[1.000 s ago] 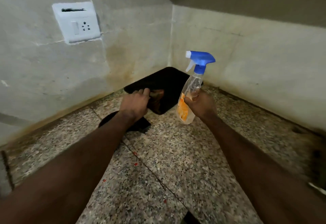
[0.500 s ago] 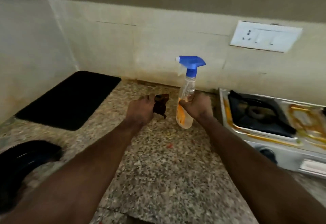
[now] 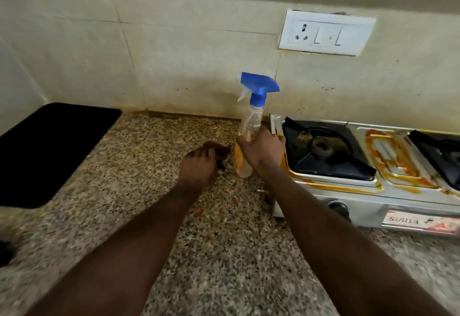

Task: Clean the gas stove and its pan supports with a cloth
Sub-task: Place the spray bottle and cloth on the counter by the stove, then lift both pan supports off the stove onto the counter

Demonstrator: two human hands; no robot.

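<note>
A view from above of two bare forearms reaching over a speckled stone counter [image 3: 224, 253]. At centre frame, the left hand [image 3: 196, 166] pinches a small dark brown cloth [image 3: 219, 151] in its fingertips. Just right of it, the right hand [image 3: 263, 151] is wrapped around the lower body of a clear spray bottle [image 3: 251, 123].

The steel gas stove [image 3: 366, 203] sits at the right of the frame against the tiled wall, streaked with orange grease. Its long axis runs left to right and its knobs face the bottom edge. One black pan support [image 3: 348, 169] lies next to the right hand, and a second [image 3: 443, 156] is cut off at the right edge.

The bottle stands upright with its blue nozzle pointing left, away from the stove. Squeezed like this, it would likely wet the wall or counter. Once it is turned, mist could drift up to the socket plate [image 3: 326, 33] at upper right.
</note>
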